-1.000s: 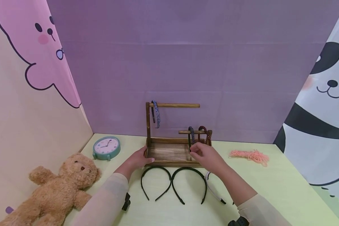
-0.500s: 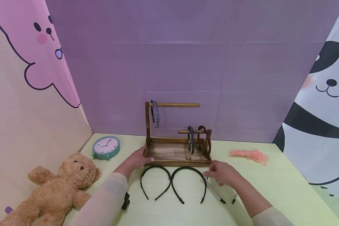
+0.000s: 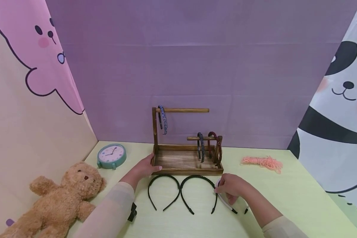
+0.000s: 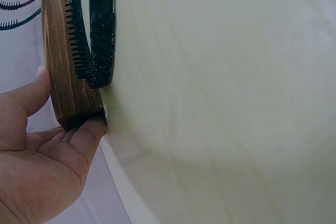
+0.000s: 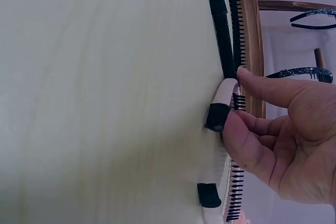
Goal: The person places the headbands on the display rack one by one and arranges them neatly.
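My left hand (image 3: 144,167) grips the left end of a wooden headband stand (image 3: 174,172), thumb over the rim and fingers against the side. Two black headbands, one on the left (image 3: 164,175) and one in the middle (image 3: 197,177), lie on the table before it. To their right lies a white headband (image 3: 225,201) with black tips; my right hand (image 3: 235,186) covers part of it. In the right wrist view, my thumb and curled fingers pinch the white headband (image 5: 224,92) near its toothed side. A glittery blue headband (image 3: 165,122) hangs from the upper bar.
On the lower bar hang a dark blue headband (image 3: 202,148) and a dark red headband (image 3: 219,147). A teal clock (image 3: 111,155) and a teddy bear (image 3: 68,195) are at the left. Peach yarn (image 3: 263,162) lies at the back right, before a purple backdrop (image 3: 190,72).
My right hand has left the dark blue headband on the lower bar and come down toward me to the white headband. The left hand stays on the stand.
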`<action>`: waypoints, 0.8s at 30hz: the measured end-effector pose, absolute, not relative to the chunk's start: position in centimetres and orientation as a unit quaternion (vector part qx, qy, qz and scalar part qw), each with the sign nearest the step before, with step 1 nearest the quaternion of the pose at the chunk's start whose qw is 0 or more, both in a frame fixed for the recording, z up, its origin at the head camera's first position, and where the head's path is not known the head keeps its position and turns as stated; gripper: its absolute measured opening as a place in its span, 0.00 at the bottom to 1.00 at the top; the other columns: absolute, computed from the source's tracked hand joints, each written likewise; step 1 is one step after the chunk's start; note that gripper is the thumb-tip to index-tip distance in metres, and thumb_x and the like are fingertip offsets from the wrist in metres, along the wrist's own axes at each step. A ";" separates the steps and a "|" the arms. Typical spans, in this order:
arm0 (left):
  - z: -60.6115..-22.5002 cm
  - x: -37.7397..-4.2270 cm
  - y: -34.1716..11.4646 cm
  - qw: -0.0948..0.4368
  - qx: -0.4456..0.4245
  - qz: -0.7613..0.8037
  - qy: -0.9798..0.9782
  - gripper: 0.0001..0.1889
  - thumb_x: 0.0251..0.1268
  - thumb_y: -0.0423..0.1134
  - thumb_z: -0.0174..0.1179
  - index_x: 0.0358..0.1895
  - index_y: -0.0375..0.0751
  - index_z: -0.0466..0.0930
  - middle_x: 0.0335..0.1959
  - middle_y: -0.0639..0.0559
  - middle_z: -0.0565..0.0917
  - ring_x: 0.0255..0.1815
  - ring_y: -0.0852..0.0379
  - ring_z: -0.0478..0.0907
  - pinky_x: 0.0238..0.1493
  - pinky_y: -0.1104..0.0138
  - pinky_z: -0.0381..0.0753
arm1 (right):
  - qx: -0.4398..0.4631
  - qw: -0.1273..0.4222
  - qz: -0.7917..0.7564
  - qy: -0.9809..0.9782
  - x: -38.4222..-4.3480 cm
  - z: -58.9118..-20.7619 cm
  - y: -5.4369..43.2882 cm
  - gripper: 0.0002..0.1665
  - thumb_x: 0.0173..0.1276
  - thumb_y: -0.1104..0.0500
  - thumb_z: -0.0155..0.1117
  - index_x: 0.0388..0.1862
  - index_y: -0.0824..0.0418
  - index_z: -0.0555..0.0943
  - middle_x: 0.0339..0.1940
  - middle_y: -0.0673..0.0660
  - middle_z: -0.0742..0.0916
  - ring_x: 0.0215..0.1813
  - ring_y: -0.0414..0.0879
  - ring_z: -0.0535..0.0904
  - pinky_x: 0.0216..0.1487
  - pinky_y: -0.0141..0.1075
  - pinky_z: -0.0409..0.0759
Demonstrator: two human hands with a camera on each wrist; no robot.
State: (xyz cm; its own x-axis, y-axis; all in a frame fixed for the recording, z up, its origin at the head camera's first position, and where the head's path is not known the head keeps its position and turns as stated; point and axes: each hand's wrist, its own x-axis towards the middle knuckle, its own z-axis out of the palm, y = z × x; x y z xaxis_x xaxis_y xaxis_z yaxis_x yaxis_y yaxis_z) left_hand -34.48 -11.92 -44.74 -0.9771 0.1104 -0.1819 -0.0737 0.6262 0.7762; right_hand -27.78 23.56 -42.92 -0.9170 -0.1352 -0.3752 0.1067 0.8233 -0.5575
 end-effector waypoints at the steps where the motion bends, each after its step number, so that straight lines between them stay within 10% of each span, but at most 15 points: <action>1: -44.7 -34.5 -11.9 0.106 0.011 0.431 0.896 0.44 0.68 0.45 0.62 0.79 0.41 0.46 0.78 0.37 0.54 0.78 0.36 0.50 0.75 0.43 0.54 | -0.007 0.204 -0.299 0.932 -27.8 -43.0 23.6 0.19 0.63 0.53 0.71 0.40 0.64 0.74 0.19 0.59 0.78 0.17 0.47 0.75 0.26 0.42 0.84; 24: -45.0 -34.7 -12.1 0.110 0.008 0.444 0.889 0.44 0.67 0.45 0.63 0.79 0.41 0.46 0.78 0.37 0.54 0.78 0.36 0.49 0.75 0.43 0.53 | -0.001 0.196 -0.325 0.925 -27.4 -43.4 24.3 0.13 0.63 0.59 0.67 0.39 0.63 0.72 0.23 0.63 0.81 0.22 0.52 0.80 0.22 0.43 0.84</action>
